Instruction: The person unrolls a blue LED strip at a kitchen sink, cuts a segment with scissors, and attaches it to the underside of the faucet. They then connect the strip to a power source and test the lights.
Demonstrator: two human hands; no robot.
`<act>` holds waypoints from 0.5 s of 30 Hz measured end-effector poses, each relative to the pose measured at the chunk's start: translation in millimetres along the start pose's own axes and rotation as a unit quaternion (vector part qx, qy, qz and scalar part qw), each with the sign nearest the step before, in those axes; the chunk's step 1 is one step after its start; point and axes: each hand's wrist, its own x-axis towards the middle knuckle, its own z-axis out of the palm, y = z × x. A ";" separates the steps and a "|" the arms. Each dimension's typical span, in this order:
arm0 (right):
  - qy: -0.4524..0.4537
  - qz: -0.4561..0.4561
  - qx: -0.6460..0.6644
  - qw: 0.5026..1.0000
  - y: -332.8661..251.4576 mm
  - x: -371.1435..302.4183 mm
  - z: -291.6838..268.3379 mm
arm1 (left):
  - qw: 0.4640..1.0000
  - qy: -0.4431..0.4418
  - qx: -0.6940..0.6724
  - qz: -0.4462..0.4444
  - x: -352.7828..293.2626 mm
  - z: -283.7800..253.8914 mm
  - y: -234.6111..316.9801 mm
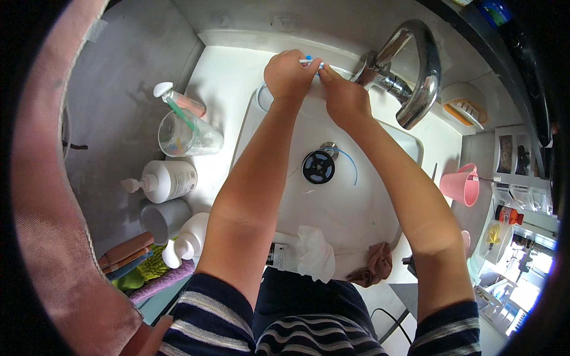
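Both arms stretch across a white sink (371, 222) to its back edge. There my left hand (286, 76) is closed around a thin white and blue piece (307, 61), too small to name. The fingers of my right hand (348, 101) pinch the same piece from the other side, close to the faucet base. Below the hands, near the drain (330, 149), lies a round black spool (319, 167) with pale blue openings. A thin blue strand (352, 169) curves off it to the right. Part of a clear round rim (262, 97) shows beside my left wrist.
A chrome faucet (426, 74) arches at the right. Along the left stand a clear cup (193, 135), a white pump bottle (172, 181) and a grey cup (166, 219). A pink cup (462, 186) is at the right. A brown cloth (374, 265) drapes over the front edge.
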 end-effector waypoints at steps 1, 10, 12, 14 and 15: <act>-0.005 0.001 -0.004 1.000 -1.7 0.0 -1.9 | 1.000 0.004 0.001 0.010 -0.1 -1.5 -0.3; 0.064 0.019 0.051 0.996 5.1 -11.0 2.9 | 1.000 -0.015 0.024 -0.009 2.3 -1.5 3.2; 0.042 0.023 0.047 0.998 1.5 -13.2 1.4 | 0.999 -0.018 0.034 -0.006 3.6 -1.9 2.1; 0.015 0.026 0.034 0.999 0.7 -13.2 -6.5 | 0.998 -0.033 0.051 -0.003 4.9 -3.7 -1.9; -0.003 0.029 0.025 0.999 -2.8 -12.2 -12.0 | 0.998 -0.033 0.045 -0.010 3.9 -4.5 -2.9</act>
